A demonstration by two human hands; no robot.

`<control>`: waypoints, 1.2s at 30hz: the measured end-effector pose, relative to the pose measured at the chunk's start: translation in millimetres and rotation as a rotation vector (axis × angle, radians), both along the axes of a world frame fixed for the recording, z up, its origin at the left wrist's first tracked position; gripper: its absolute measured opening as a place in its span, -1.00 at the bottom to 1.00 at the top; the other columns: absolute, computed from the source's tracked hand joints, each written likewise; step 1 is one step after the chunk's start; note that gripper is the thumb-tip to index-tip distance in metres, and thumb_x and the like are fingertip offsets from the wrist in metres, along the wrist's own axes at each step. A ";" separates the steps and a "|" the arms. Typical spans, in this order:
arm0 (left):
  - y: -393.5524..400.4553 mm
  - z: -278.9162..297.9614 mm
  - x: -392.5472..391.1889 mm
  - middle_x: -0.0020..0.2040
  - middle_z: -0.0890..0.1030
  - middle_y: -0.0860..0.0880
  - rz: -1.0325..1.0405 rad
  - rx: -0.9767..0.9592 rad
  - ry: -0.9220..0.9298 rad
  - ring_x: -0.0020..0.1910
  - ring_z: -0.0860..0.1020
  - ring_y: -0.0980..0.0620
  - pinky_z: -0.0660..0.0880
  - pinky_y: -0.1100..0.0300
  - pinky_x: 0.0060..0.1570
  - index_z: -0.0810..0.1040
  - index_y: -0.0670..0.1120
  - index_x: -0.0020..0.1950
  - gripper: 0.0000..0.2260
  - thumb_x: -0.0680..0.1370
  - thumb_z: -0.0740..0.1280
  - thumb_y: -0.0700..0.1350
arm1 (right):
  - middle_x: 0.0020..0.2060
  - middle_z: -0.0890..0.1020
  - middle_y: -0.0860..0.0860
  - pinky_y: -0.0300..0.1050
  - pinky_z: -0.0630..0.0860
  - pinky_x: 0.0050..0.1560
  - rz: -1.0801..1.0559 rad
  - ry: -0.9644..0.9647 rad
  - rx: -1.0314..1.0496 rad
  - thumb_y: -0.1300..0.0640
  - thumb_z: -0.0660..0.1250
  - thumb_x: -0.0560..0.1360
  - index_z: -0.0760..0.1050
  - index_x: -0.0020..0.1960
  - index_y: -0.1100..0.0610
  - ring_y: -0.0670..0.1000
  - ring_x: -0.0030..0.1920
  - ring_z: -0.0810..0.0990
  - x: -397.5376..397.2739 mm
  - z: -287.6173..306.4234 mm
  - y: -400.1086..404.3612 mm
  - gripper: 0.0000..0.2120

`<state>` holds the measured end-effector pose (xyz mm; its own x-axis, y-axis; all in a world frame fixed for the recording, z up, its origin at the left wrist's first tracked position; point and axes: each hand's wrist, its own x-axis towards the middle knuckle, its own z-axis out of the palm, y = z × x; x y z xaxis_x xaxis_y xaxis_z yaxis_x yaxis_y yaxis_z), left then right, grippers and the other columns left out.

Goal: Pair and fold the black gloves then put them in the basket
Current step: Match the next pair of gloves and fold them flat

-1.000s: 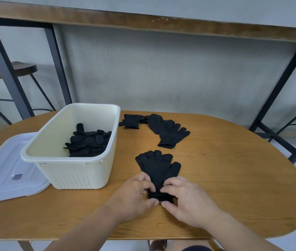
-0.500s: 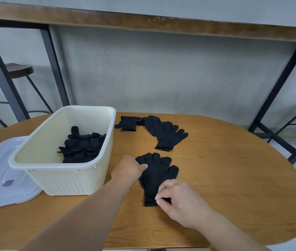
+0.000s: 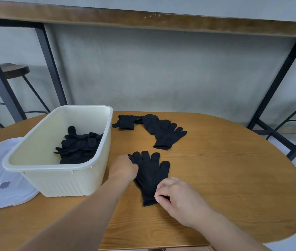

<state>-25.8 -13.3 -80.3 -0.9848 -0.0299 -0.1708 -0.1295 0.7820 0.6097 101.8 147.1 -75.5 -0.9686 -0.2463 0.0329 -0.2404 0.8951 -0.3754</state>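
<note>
left of the basket (image 3: 34,164) lies its flat, smooth white lid (image 3: 0,180); the ribbed cream plastic basket already keeps folded knit gloves (image 3: 79,147). just right of it, the left hand (image 3: 124,170) grips the fingertips of the stacked pair (image 3: 150,175), the right hand (image 3: 175,195) pinching its cuff, likely to fold. loose gloves (image 3: 159,129) wait beyond.

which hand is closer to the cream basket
Left. The left hand grips the fingertip end of the gloves just beside the basket; the right hand pinches their cuff, farther away.
</note>
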 end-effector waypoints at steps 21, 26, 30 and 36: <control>-10.1 -20.6 36.0 0.17 0.43 0.09 -0.618 -0.153 0.430 0.17 0.37 0.12 0.37 0.28 0.14 0.50 0.00 0.24 -0.77 0.61 0.24 0.01 | 0.24 0.50 -0.23 -0.21 0.38 0.28 0.049 -0.020 0.071 0.04 0.27 0.57 0.54 0.26 -0.07 -0.17 0.28 0.38 0.1 5.8 1.2 -0.72; -17.8 -15.9 47.3 0.09 0.44 0.14 -0.692 -0.135 0.501 0.09 0.38 0.17 0.37 0.32 0.07 0.56 0.02 0.15 -0.82 0.60 0.26 0.00 | 0.21 0.50 -0.18 -0.17 0.42 0.24 0.071 0.015 0.106 0.08 0.24 0.56 0.48 0.32 -0.06 -0.13 0.25 0.40 0.6 6.6 -3.5 -0.66; -24.9 -11.8 62.2 -0.03 0.47 0.21 -0.743 -0.064 0.411 -0.03 0.41 0.25 0.37 0.36 -0.03 0.63 0.07 0.02 -0.82 0.57 0.28 0.09 | 0.16 0.51 -0.13 -0.17 0.45 0.18 0.091 0.021 0.123 0.10 0.22 0.57 0.50 0.30 -0.04 -0.10 0.21 0.43 -2.5 7.0 -3.1 -0.68; -31.9 -4.5 71.4 0.10 0.43 0.21 -0.796 -0.131 0.334 0.09 0.36 0.23 0.36 0.31 0.10 0.52 0.09 0.22 -0.60 0.47 0.34 0.24 | 0.02 0.57 -0.14 -0.20 0.53 -0.02 -0.060 -0.017 -0.008 0.14 0.25 0.51 0.59 0.12 -0.08 -0.10 -0.03 0.54 -11.9 7.5 -6.8 -0.74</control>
